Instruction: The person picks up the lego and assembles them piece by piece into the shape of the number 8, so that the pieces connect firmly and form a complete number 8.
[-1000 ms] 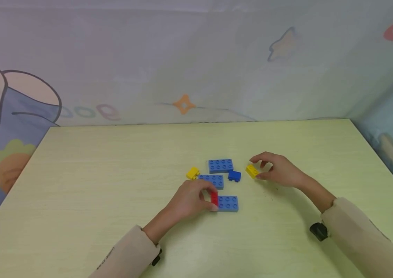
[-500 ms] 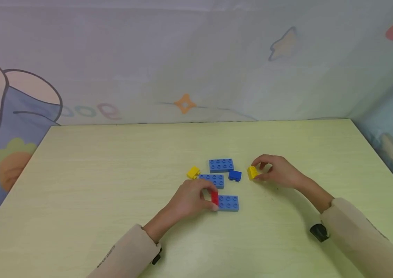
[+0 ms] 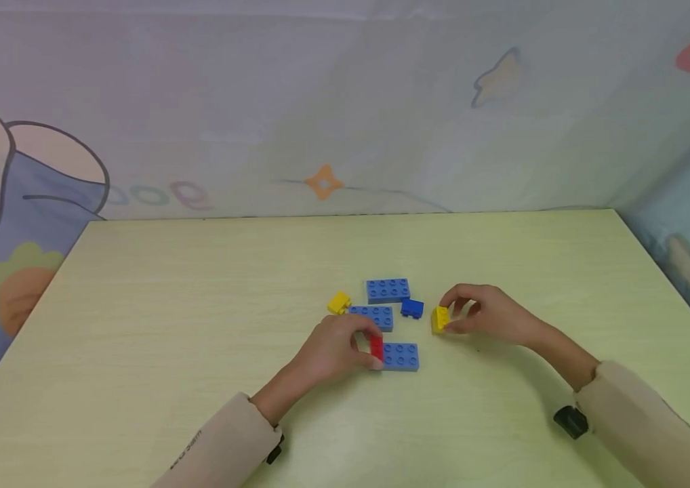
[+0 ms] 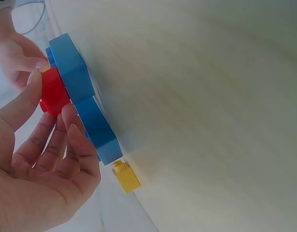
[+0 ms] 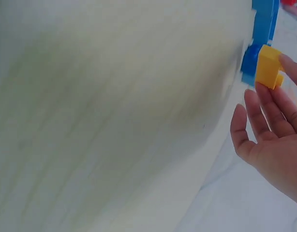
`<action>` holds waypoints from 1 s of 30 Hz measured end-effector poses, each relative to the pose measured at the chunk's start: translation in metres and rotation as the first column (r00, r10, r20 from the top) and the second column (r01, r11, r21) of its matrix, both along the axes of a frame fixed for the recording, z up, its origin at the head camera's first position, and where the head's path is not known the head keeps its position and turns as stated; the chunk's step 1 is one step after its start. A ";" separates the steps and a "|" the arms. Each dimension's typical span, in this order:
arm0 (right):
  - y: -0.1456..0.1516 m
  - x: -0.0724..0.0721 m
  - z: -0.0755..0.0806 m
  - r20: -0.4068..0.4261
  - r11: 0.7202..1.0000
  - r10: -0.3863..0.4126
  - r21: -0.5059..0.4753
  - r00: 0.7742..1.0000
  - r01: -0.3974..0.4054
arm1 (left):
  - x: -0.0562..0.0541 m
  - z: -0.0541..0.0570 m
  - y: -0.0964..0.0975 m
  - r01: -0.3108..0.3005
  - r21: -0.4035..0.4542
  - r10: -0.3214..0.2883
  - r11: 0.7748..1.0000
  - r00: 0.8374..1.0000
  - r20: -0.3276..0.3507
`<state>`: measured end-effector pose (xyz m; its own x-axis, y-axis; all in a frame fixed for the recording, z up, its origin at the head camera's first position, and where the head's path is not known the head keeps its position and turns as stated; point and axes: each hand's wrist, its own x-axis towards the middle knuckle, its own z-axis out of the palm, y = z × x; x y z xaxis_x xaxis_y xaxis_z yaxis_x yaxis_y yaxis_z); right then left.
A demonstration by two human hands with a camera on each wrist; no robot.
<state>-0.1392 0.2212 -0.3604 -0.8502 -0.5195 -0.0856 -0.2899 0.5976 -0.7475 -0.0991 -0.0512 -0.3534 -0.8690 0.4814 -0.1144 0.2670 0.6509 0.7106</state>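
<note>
My left hand (image 3: pixel 335 349) pinches a red toy brick (image 3: pixel 377 347) between thumb and fingers, at the left end of a blue eight-stud-style brick (image 3: pixel 401 357). In the left wrist view the red brick (image 4: pixel 54 92) sits right against the blue brick (image 4: pixel 72 67). To the right, my right hand (image 3: pixel 491 313) holds a small yellow brick (image 3: pixel 440 319) by thumb and fingertips, its studs showing in the head view. The right wrist view has that yellow brick (image 5: pixel 268 66) between the thumb and the fingers, overlapping a dark blue brick (image 5: pixel 252 58) behind it.
Behind my hands lie two more long blue bricks, one farther back (image 3: pixel 388 291) and one nearer (image 3: pixel 375 317). A small dark blue brick (image 3: pixel 412 309) lies on its side beside them, and another yellow brick (image 3: pixel 339 303) is at their left. A printed cloth (image 3: pixel 259 115) hangs behind the table (image 3: pixel 168 305).
My right hand has turned the yellow brick and brought it nearer to me. The left hand keeps its pinch on the red brick in the same place.
</note>
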 end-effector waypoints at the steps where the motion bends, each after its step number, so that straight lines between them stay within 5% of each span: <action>1: -0.003 0.003 0.001 0.008 1.000 0.020 -0.013 1.000 -0.020 | 0.000 0.000 0.000 0.000 -0.001 0.000 1.000 1.000 0.001; 13: -0.033 0.035 0.001 -0.042 0.986 0.142 -0.080 0.989 -0.145 | 0.000 0.000 0.000 0.004 -0.001 -0.004 1.000 1.000 0.003; 30: -0.037 0.040 0.004 -0.132 0.988 0.136 -0.058 0.982 -0.145 | -0.001 -0.003 0.000 -0.003 -0.003 0.003 1.000 1.000 0.005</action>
<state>-0.0988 0.1838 -0.3566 -0.7702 -0.6352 0.0574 -0.4624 0.4941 -0.7362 -0.1000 -0.0512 -0.3563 -0.8699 0.4784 -0.1202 0.2616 0.6541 0.7097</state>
